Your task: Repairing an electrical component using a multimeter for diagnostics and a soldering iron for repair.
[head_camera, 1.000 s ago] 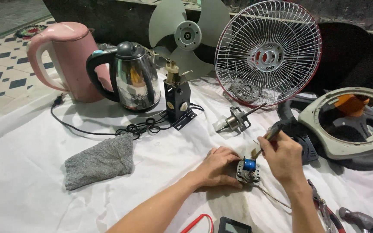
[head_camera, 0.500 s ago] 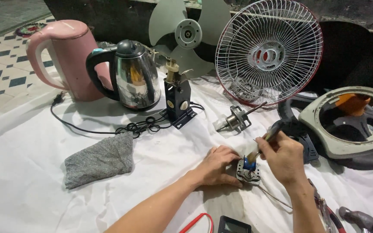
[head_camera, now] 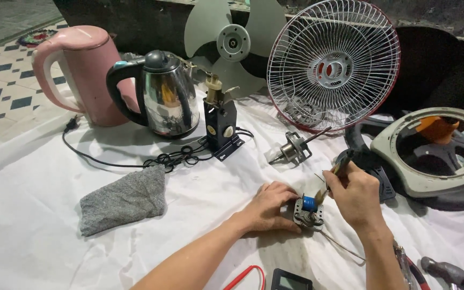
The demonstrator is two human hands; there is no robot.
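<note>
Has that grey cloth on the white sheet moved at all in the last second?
No. The grey cloth lies in the same spot beside the black cord, below the steel kettle.

Left hand (head_camera: 267, 207) rests flat, fingers spread; right hand (head_camera: 356, 194) hovers with fingers pinched together.

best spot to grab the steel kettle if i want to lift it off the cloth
Take the steel kettle by its black loop handle, coming from the pink kettle's side. The handle stands clear of the shiny body with an open gap for fingers, while the body is smooth and rounded. Probably lift straight up, since its cord trails across the white cloth.
</note>
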